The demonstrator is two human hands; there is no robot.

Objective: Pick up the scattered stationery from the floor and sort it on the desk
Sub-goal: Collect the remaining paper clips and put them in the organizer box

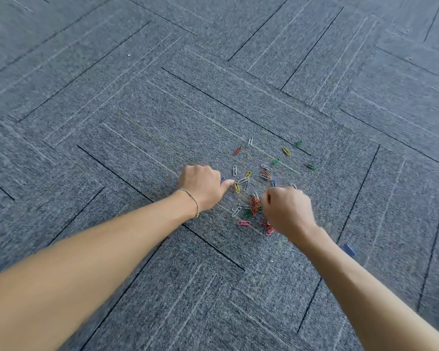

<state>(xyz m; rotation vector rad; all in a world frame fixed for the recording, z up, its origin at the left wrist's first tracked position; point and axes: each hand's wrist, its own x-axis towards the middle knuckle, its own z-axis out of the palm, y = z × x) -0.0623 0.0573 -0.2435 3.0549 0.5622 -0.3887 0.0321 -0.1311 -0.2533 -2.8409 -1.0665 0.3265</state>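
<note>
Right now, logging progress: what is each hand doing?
Left hand: fingers curled, gripping a blue paper clip.
Right hand: fingers curled over the paper clips; holding any cannot be told.

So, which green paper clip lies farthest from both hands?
The green paper clip at the top right of the scatter, just above the yellow clip. The other green ones lie lower, nearer the hands.

Coloured paper clips (pixel 264 173), red, green, yellow, white, pink and blue, lie flat, loosely scattered on grey carpet (pixel 137 110).
</note>
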